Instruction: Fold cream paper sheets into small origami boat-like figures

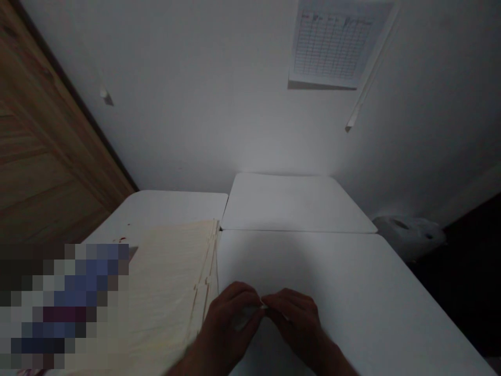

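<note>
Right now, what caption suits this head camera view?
Left hand and right hand pinch a small pale item beside manila folders on a white table.

My left hand (230, 326) and right hand (293, 324) meet at the fingertips, pinching a small pale scrap (250, 317) above a white table (313, 277), a stack of manila file folders (168, 282) just beside my left hand, a gridded chart (332, 44) on the wall (195, 104) beyond

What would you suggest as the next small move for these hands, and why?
Probably move the small pale piece held between the left hand and right hand toward the tabbed edge of the manila folders: that stack lies just beside the hands, on the white table.
</note>
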Demonstrator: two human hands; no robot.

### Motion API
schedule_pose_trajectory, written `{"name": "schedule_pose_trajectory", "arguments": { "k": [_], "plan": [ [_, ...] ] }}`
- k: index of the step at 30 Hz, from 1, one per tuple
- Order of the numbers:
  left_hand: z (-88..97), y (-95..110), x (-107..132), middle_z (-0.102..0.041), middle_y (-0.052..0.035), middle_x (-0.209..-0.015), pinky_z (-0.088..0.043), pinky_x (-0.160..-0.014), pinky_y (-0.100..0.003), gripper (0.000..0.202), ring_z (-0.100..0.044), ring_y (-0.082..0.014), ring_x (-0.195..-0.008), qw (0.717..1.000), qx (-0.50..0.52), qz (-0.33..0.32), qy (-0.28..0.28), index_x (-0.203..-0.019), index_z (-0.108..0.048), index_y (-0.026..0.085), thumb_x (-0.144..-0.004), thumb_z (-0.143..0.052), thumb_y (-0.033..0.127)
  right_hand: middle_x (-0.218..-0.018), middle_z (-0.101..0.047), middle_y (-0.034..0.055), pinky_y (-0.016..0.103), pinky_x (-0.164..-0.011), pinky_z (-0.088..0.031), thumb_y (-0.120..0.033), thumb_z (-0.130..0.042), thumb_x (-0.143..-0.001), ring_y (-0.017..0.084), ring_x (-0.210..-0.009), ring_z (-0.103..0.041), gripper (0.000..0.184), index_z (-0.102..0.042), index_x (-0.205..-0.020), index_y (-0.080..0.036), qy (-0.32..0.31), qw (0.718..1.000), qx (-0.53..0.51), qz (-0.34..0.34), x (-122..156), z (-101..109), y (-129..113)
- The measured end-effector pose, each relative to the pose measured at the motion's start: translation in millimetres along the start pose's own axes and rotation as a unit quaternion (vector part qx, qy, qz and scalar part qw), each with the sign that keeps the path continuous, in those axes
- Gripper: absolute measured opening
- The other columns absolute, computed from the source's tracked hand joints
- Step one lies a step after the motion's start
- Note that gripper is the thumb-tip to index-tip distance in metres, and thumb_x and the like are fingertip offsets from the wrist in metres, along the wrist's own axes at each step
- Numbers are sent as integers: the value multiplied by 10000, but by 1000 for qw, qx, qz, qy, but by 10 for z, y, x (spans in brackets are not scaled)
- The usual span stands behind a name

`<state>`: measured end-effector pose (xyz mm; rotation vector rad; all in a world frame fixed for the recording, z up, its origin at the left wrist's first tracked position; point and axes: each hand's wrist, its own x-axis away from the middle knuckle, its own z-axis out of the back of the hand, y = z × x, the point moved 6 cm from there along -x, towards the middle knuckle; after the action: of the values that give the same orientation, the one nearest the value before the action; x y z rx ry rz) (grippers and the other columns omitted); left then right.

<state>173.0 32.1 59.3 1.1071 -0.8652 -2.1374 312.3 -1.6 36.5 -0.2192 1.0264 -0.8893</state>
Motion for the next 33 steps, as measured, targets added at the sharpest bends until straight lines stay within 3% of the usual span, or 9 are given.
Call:
{"name": "schedule_pose_trajectory", "arguments": {
  "k": [6,11,19,33],
  "plan": [
    [-14,-50,-28,-612,-27,-835,-508,-705,-264,74,-606,-148,-780,999,24,44,-14,-827,-640,202,-839,-611,134,-823,-712,21,221,-652,-500,-190,-622,-878,128,-688,-641,191,-632,-1067,-219,-2,1000,-9,-19,6,-20,15],
    [13,-30,-23,-600,-29,-814,-502,-668,-254,60,-597,-144,-747,1000,14,17,5,-831,-639,193,-842,-616,138,-790,-705,14,237,-634,-483,-194,-635,-862,133,-655,-630,232,-629,-1093,-221,-24,998,-12,-49,19,-14,34],
    [31,57,-37,-595,-30,-785,-498,-654,-262,58,-580,-149,-737,999,-35,-27,26,-836,-632,192,-847,-618,136,-775,-717,-3,239,-648,-464,-168,-600,-876,129,-661,-637,157,-680,-984,-249,-36,995,-54,-76,-36,33,17],
    [-5,16,-11,-575,-28,-804,-488,-663,-252,70,-571,-144,-746,1000,-18,-15,-1,-842,-597,191,-874,-580,132,-743,-718,6,242,-651,-485,-154,-651,-832,134,-652,-642,89,-695,-868,-223,-3,991,-93,-94,-69,58,35]
  ]
}}
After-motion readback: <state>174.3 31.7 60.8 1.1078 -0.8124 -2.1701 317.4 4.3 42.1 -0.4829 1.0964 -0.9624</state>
